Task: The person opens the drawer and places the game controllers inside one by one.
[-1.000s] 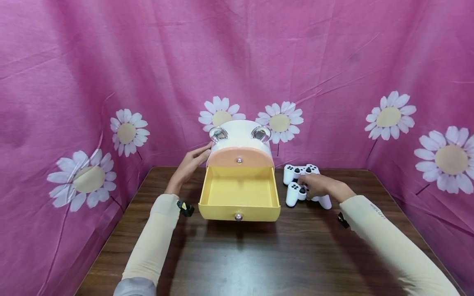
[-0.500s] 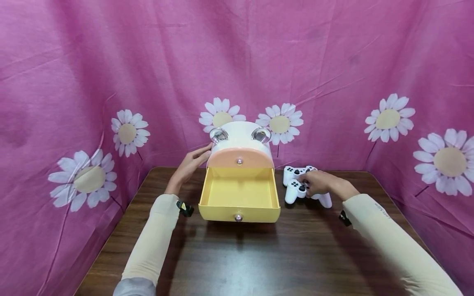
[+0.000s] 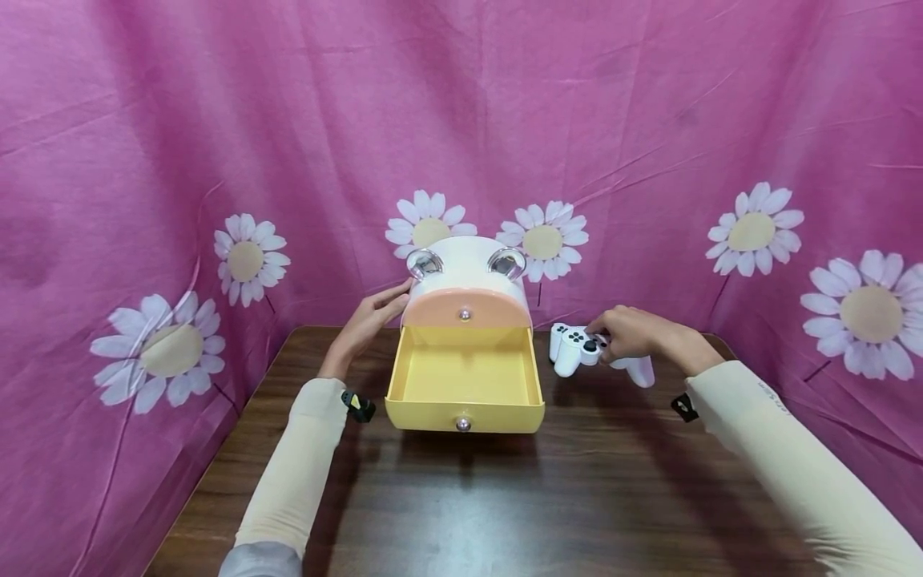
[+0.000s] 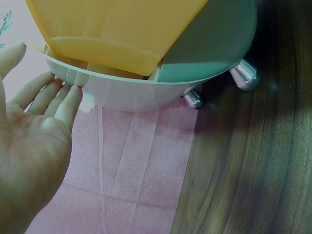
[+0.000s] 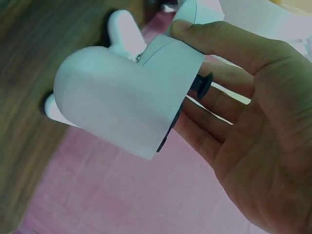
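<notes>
A small drawer box with a white domed body and round silvery eyes stands near the table's back. Its yellow lower drawer is pulled out, with nothing in it; the peach upper drawer front is closed. My left hand rests its outstretched fingertips against the box's left side, near the bottom edge in the left wrist view. To the right of the box, my right hand pinches a white game controller between thumb and fingers, lifted off the table. Behind it a second white game controller lies on the table, mostly hidden.
The brown wooden table extends in front of the box. A pink cloth with printed daisies hangs around the back and sides, close behind the box and the controllers.
My right hand has raised the front controller from the table and shifted slightly back and to the right, covering more of the second one. My left hand stays at the box.
</notes>
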Tool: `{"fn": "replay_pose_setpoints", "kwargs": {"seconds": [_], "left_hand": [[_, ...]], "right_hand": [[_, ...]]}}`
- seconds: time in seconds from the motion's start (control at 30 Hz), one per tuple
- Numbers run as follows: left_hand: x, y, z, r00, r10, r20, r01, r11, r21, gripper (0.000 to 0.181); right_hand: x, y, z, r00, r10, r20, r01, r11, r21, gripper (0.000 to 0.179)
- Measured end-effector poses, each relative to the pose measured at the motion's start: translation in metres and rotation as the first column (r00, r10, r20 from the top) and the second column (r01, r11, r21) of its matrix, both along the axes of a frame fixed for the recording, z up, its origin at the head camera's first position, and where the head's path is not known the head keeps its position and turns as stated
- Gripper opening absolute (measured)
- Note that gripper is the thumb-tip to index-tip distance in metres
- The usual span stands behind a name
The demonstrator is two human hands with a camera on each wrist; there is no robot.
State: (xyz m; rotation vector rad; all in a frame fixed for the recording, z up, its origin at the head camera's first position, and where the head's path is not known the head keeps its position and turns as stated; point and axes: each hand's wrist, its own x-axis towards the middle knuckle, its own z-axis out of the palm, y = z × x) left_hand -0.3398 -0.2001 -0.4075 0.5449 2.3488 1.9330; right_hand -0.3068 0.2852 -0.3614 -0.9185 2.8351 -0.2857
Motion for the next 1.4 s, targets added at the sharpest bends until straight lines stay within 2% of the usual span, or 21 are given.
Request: {"fn": "replay_pose_setpoints", "kwargs": {"seconds": [0.13,0.3,0.57,0.7,0.87,0.93,1.03,1.2,1.4], "left_hand": [[-0.001,0.000,-0.001,1.000,0.007,-0.004,-0.007,1.000,-0.007,0.055],[0.000,0.000,0.000,1.000,0.007,-0.010,-0.007,1.000,-0.012,0.054],[0.002,-0.001,0.002,1.000,-0.007,-0.008,0.007,1.000,-0.010,0.054],[0.002,-0.001,0.003,1.000,-0.016,-0.007,0.016,1.000,-0.005,0.054],[0.001,-0.001,0.002,1.000,-0.025,-0.003,0.025,1.000,-0.006,0.055],[0.001,-0.001,0.002,1.000,-0.026,0.004,0.026,1.000,-0.007,0.055],[0.001,-0.002,0.002,1.000,-0.029,0.010,0.030,0.999,-0.013,0.055],[0.002,-0.002,0.002,0.999,-0.040,0.016,0.041,0.999,-0.008,0.055],[0.003,0.000,0.002,0.999,-0.044,0.023,0.044,0.999,0.005,0.055]], "right_hand": [[0.003,-0.002,0.012,1.000,0.012,-0.024,-0.012,1.000,0.005,0.040],[0.009,-0.007,0.029,0.999,0.010,-0.051,-0.008,1.000,0.030,0.034],[0.015,-0.016,0.056,0.998,0.016,-0.057,-0.014,0.999,0.043,0.044],[0.017,-0.021,0.067,0.997,0.044,-0.066,-0.041,0.998,0.047,0.044],[0.018,-0.031,0.078,0.992,0.094,-0.081,-0.090,0.994,0.054,0.023],[0.020,-0.036,0.083,0.990,0.110,-0.088,-0.105,0.993,0.056,0.021],[0.022,-0.044,0.089,0.986,0.131,-0.105,-0.125,0.990,0.059,0.025],[0.025,-0.058,0.099,0.976,0.183,-0.114,-0.176,0.982,0.069,0.019],[0.029,-0.073,0.111,0.961,0.246,-0.125,-0.237,0.968,0.082,0.022]]}}
